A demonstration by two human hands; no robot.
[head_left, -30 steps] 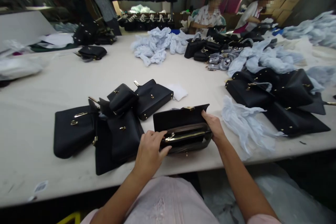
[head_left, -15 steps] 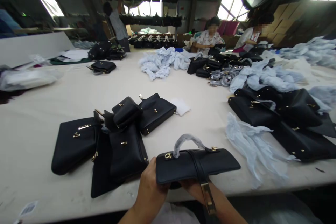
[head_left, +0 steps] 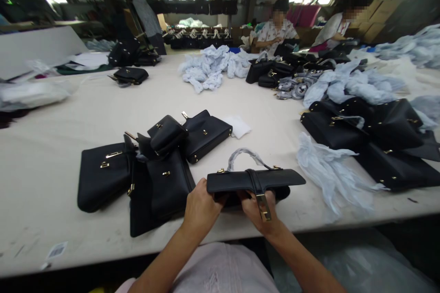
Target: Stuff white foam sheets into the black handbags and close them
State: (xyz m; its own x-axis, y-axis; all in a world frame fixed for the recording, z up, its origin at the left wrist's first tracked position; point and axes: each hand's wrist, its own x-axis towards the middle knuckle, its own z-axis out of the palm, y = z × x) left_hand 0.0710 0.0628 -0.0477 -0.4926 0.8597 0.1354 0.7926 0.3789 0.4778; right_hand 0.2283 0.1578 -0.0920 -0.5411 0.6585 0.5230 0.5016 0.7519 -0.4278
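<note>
A black handbag (head_left: 233, 181) stands at the table's front edge, its flap towards me. Its arched handle (head_left: 242, 152) is wrapped in clear film, and a strap with a gold clasp (head_left: 264, 208) hangs from the flap. My left hand (head_left: 202, 206) is closed on the bag's left side, fingertips hidden under the flap. Beneath the flap my right hand (head_left: 257, 206) is also closed on the bag, partly covered by the strap. Several black handbags (head_left: 161, 187) with gold hardware lie together just left of my left hand.
Crumpled pale tissue paper (head_left: 323, 174) and more black bags (head_left: 388, 155) lie to the right. Farther back are a tissue heap (head_left: 209, 66) and coiled grey straps (head_left: 294, 86). Two people (head_left: 277, 27) work across the table; another person (head_left: 146, 13) stands at the back left.
The view has tipped downward, showing more of my forearms. The bag's flap now appears more edge-on, and my right hand shows more clearly under it. Both hands stay on the bag.
</note>
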